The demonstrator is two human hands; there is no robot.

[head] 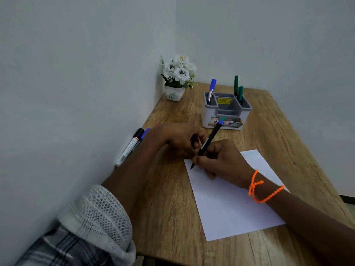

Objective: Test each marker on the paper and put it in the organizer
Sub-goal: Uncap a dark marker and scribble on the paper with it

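Black-barrelled, the marker (208, 144) is pinched in the right hand (221, 160), tip touching the near-left corner of the paper (234, 208): the testing step, I judge. The left hand (178, 139) is curled beside it, probably around a cap, though I cannot tell. Next comes capping, then a reach to the organizer (225, 110). More markers (129, 147) are partly hidden behind the left forearm.

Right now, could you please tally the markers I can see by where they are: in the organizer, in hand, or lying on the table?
In the organizer: 3, one blue-capped marker and two green markers.
In the right hand: 1, a black marker.
Lying by the wall: at least 2.
Total: at least 6.
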